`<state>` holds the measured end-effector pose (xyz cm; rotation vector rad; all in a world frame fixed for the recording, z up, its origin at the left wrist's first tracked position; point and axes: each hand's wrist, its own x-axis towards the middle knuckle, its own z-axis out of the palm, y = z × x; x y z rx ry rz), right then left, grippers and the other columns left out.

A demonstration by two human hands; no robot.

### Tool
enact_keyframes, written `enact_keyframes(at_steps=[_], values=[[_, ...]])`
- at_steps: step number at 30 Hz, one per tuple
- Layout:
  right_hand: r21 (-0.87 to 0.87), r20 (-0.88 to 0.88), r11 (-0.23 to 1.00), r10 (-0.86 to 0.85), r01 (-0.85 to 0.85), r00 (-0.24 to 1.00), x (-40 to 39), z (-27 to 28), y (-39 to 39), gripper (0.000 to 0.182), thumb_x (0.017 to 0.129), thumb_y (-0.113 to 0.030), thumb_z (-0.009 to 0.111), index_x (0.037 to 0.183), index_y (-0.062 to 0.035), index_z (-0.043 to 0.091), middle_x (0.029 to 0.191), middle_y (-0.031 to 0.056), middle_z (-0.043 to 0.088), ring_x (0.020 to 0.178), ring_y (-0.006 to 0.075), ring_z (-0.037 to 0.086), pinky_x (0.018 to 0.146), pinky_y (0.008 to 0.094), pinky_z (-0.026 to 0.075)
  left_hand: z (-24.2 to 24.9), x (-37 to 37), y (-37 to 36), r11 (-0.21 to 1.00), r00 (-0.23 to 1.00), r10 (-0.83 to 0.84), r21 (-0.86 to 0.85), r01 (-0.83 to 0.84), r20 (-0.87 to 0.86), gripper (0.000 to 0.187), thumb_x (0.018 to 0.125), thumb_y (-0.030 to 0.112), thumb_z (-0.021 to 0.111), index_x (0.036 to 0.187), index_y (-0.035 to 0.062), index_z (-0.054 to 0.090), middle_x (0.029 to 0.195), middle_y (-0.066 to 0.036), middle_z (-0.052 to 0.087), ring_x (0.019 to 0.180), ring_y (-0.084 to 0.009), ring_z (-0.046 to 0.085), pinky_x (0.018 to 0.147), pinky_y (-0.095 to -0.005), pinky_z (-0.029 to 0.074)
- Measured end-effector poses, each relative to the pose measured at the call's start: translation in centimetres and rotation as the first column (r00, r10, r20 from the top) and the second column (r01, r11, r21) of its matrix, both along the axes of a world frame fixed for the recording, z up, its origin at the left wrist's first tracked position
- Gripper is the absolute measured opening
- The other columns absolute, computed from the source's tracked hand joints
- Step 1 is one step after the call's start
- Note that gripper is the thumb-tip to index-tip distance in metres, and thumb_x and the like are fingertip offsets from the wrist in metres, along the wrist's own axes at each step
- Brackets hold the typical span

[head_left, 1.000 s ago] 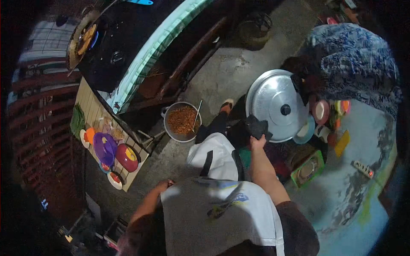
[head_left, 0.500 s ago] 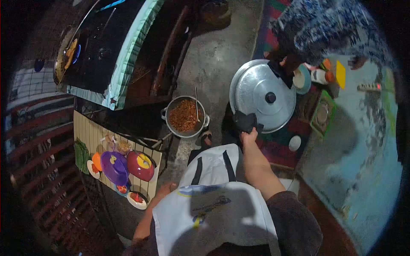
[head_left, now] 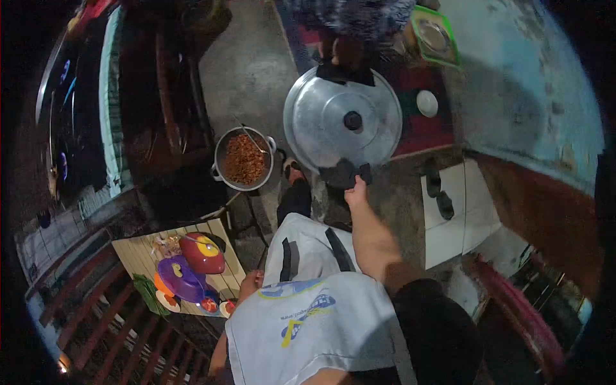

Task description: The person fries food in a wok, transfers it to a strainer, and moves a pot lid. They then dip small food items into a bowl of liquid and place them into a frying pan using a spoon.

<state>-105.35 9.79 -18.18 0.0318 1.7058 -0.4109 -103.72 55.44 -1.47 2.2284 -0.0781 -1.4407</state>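
I am reaching my right hand (head_left: pixel 357 190) straight out ahead of me and gripping a dark cloth (head_left: pixel 345 173) that is wrapped over the near rim of a big metal pot covered by a round silver lid (head_left: pixel 342 122); my fingers are closed tight on the cloth and the handle under it. The lid's black knob (head_left: pixel 352 120) is sitting at its middle. On the far rim another person's hands (head_left: pixel 344 56), below a blue patterned sleeve, are holding the pot through a dark cloth of their own. The pot is hanging over the concrete floor (head_left: pixel 247 70), just beside the edge of a red mat (head_left: pixel 420 128). To its left a smaller pot of reddish-brown food (head_left: pixel 243 160) is standing on the floor with a spoon leaning in it. My left hand (head_left: pixel 249 280) is hanging low by my white apron, near the corner of a slatted wooden table (head_left: pixel 138 253) carrying a red bowl (head_left: pixel 202 253) and a purple lid (head_left: pixel 181 280); I cannot tell whether those fingers are open or curled.
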Motion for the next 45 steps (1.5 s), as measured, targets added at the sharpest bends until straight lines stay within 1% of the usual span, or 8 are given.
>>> enact_keyframes(at_steps=[2, 8, 13, 16, 18, 23, 26, 45], values=[[-0.025, 0.201, 0.999, 0.024, -0.019, 0.979, -5.2, -3.3, 1.1, 0.020, 0.088, -0.026, 0.048, 0.099, -0.0136, 0.058, 0.083, -0.0010, 0.060, 0.048, 0.0074, 0.045, 0.033, 0.0182, 0.024, 0.0, -1.6, -0.7, 0.992, 0.992, -0.121, 0.016, 0.121, -0.025, 0.031, 0.084, 0.025, 0.053, 0.105, 0.0025, 0.054, 0.091, -0.015, 0.061, 0.083, -0.0231, 0.060, 0.072, -0.0321, 0.046], [0.031, 0.017, 0.999, -0.031, 0.030, 0.999, -15.8, 1.8, 1.4, 0.023, 0.085, -0.019, 0.054, 0.106, -0.0103, 0.055, 0.087, -0.0001, 0.060, 0.049, 0.0055, 0.041, 0.035, 0.0188, 0.021, 2.7, -9.0, -9.7, 0.964, 0.968, -0.236, 0.149, 0.222, 0.082, 0.042, 0.088, 0.033, 0.044, 0.116, 0.0010, 0.047, 0.100, -0.024, 0.057, 0.094, -0.0384, 0.055, 0.079, -0.0415, 0.045], [-0.071, 0.014, 0.997, -0.014, 0.015, 1.000, -27.6, -8.6, 4.2, 0.042, 0.080, -0.017, 0.060, 0.118, -0.0025, 0.047, 0.111, 0.0071, 0.053, 0.086, 0.0154, 0.054, 0.065, 0.0268, 0.043, 1.5, -11.9, -10.8, 0.895, 0.880, -0.445, 0.040, 0.445, 0.165, 0.053, 0.089, 0.035, 0.042, 0.123, -0.0044, 0.036, 0.114, -0.029, 0.047, 0.103, -0.0435, 0.048, 0.084, -0.0457, 0.041], [-0.053, 0.137, 0.996, -0.066, 0.074, 0.988, -30.6, 0.3, 4.6, 0.073, 0.080, -0.028, 0.061, 0.135, 0.0001, 0.022, 0.141, 0.0155, 0.024, 0.124, 0.0313, 0.031, 0.098, 0.0431, 0.029, 1.9, -12.4, -12.9, 0.786, 0.776, -0.615, 0.021, 0.618, 0.140, 0.059, 0.087, 0.037, 0.045, 0.127, -0.0041, 0.030, 0.117, -0.031, 0.044, 0.105, -0.0460, 0.046, 0.086, -0.0477, 0.039], [-0.054, 0.000, 0.977, -0.208, 0.208, 0.978, -35.0, -10.9, 8.2, 0.052, 0.083, -0.022, 0.057, 0.124, 0.0025, 0.039, 0.128, 0.0120, 0.041, 0.113, 0.0268, 0.045, 0.092, 0.0344, 0.037, 1.0, -12.1, -14.9, 0.577, 0.566, -0.815, 0.082, 0.813, 0.122, 0.066, 0.085, 0.040, 0.048, 0.131, -0.0005, 0.024, 0.116, -0.032, 0.044, 0.104, -0.0480, 0.046, 0.088, -0.0498, 0.037], [-0.115, 0.045, 0.977, -0.176, 0.180, 0.983, -39.7, -8.6, 10.6, 0.051, 0.086, -0.026, 0.053, 0.128, -0.0015, 0.038, 0.134, 0.0125, 0.036, 0.113, 0.0255, 0.045, 0.094, 0.0369, 0.036, -1.5, -12.3, -18.0, 0.394, 0.415, -0.906, 0.194, 0.898, -0.082, 0.088, 0.074, 0.050, 0.060, 0.138, 0.0157, 0.009, 0.132, -0.028, 0.026, 0.118, -0.0449, 0.034, 0.096, -0.0479, 0.034], [-0.240, 0.022, 0.970, -0.034, 0.038, 0.999, -45.3, -17.3, 13.1, 0.049, 0.086, -0.027, 0.053, 0.129, -0.0081, 0.038, 0.132, 0.0120, 0.038, 0.113, 0.0253, 0.045, 0.091, 0.0383, 0.038, -2.1, -14.2, -20.2, 0.204, 0.253, -0.960, 0.325, 0.924, -0.117, 0.090, 0.074, 0.049, 0.060, 0.139, 0.0179, 0.005, 0.135, -0.027, 0.021, 0.120, -0.0445, 0.031, 0.098, -0.0481, 0.031], [0.008, -0.129, 0.993, -0.117, 0.119, 0.985, -49.3, -16.7, 11.4, 0.064, 0.081, -0.026, 0.060, 0.131, 0.0014, 0.031, 0.137, 0.0136, 0.031, 0.125, 0.0292, 0.030, 0.102, 0.0394, 0.022, -4.9, -17.8, -23.9, 0.165, 0.182, -0.983, 0.406, 0.899, -0.003, 0.088, 0.073, 0.049, 0.062, 0.139, 0.0240, 0.008, 0.139, -0.023, 0.014, 0.120, -0.0446, 0.028, 0.096, -0.0506, 0.032]])
